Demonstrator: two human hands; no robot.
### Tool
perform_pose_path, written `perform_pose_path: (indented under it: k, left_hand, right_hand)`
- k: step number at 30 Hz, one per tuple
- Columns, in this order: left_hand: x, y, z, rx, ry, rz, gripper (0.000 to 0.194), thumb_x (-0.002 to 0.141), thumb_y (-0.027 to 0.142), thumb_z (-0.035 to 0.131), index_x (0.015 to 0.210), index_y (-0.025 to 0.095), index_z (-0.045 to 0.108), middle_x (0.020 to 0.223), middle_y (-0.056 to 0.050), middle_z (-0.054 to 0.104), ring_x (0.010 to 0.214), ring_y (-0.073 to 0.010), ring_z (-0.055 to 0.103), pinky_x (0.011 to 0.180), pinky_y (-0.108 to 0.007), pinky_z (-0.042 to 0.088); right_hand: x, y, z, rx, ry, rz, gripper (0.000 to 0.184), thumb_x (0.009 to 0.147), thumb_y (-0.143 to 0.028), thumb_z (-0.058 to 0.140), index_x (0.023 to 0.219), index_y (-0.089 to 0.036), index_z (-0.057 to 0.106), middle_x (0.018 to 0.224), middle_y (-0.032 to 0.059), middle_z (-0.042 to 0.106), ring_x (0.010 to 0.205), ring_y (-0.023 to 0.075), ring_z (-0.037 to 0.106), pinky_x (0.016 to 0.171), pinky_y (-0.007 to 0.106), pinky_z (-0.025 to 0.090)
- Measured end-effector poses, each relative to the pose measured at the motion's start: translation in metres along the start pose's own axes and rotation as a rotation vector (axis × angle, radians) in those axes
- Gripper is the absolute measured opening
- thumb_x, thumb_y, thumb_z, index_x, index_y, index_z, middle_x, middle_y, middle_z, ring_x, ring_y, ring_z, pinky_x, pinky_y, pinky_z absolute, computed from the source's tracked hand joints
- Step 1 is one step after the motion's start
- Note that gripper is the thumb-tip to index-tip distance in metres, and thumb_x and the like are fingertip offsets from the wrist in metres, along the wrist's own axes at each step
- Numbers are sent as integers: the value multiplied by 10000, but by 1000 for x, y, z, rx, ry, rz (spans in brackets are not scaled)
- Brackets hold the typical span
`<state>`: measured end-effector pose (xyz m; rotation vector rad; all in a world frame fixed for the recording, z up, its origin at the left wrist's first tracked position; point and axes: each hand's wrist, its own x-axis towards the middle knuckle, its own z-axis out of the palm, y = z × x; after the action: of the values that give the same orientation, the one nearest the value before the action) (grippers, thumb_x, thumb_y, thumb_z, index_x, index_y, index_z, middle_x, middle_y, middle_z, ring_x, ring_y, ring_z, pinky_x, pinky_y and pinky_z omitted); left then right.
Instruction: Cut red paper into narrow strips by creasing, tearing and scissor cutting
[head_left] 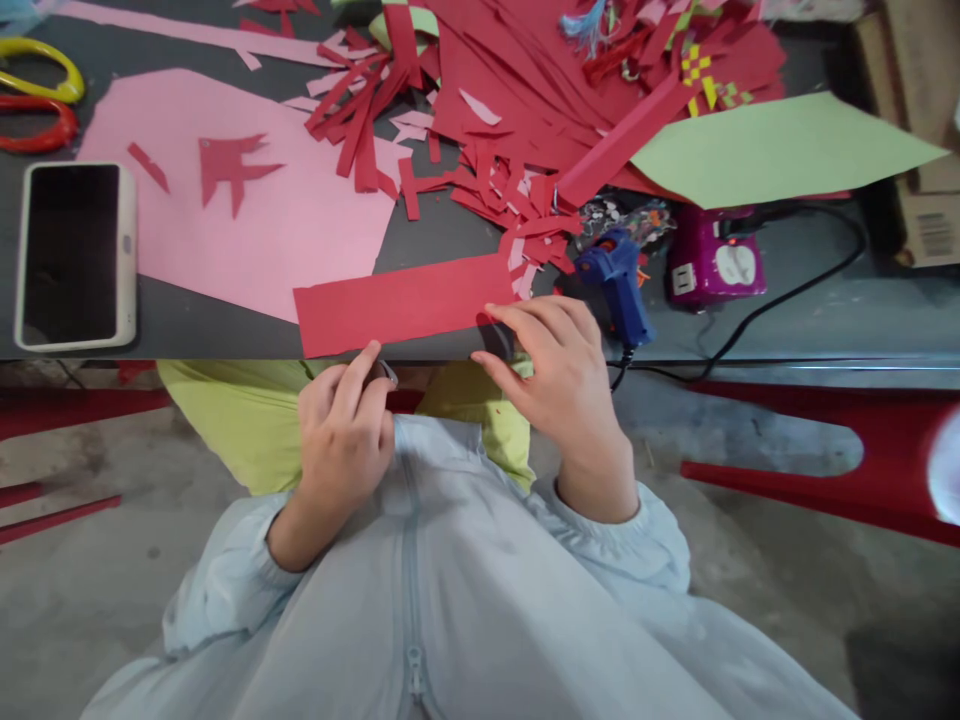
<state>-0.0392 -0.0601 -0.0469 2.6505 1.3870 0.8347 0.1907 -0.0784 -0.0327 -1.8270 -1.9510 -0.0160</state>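
A red paper strip lies near the table's front edge, its left end overlapping a large pink paper sheet. Over the right end of the strip is my right hand, index fingertip on its lower edge and thumb spread apart below. My left hand is curled just below the strip, one fingertip close to its lower edge. A small silvery metal piece shows beside those fingers; what it belongs to is hidden. On the pink sheet rest a red jagged paper cutout and a small red scrap.
A phone and yellow-and-red-handled scissors lie at left. Red paper strips pile at the back. To the right are a blue glue gun, a purple power socket box with a black cord, and a green paper.
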Motion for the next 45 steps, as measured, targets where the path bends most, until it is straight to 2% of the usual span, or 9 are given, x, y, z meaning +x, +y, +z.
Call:
perform_pose_path:
  k: [20, 26, 30, 35, 40, 45]
  left_hand:
    - [-4, -1, -2, 15, -74, 10, 221, 846, 103, 518, 952, 183, 695, 1359, -121, 654, 971, -259, 588, 854, -432, 470]
    - [-8, -5, -2, -103, 52, 155, 243, 819, 40, 538, 970, 196, 647, 1173, -99, 734, 980, -228, 612, 864, -390, 489]
    - [-9, -6, -2, -175, 58, 207, 259, 810, 14, 544, 959, 205, 635, 995, -53, 760, 931, -206, 640, 832, -362, 499]
    - [-8, -7, -1, -195, 28, 189, 255, 803, 8, 551, 948, 201, 636, 941, -41, 764, 878, -203, 649, 798, -364, 505]
    - [-7, -12, -3, -170, 48, 164, 264, 800, 18, 548, 959, 209, 637, 921, -36, 763, 865, -203, 649, 775, -367, 491]
    - [-8, -18, -3, -163, 35, 142, 262, 807, 40, 548, 973, 223, 637, 932, -33, 765, 867, -208, 658, 796, -383, 490]
  right_hand:
    - [-3, -1, 3, -19, 22, -30, 297, 920, -354, 634, 1172, -200, 666, 1086, 104, 697, 1056, 274, 593, 989, 439, 464]
    - [-4, 1, 4, 6, 8, -20, 312, 931, -381, 615, 1196, -221, 657, 1099, 100, 691, 1072, 277, 587, 984, 447, 458]
    - [-4, 2, 4, 13, 14, -21, 314, 929, -388, 615, 1187, -215, 663, 1092, 104, 689, 1067, 277, 586, 984, 446, 461]
    - [-4, 1, 4, 19, 14, -16, 320, 927, -378, 618, 1202, -218, 651, 1097, 107, 684, 1066, 280, 594, 990, 452, 462]
    - [-6, 2, 5, 38, 39, -20, 441, 924, -369, 619, 1339, -236, 553, 1186, 127, 642, 1115, 291, 597, 999, 471, 464]
    - [-4, 0, 2, 47, 54, -20, 462, 918, -371, 629, 1354, -247, 536, 1203, 127, 634, 1129, 298, 597, 1001, 483, 461]
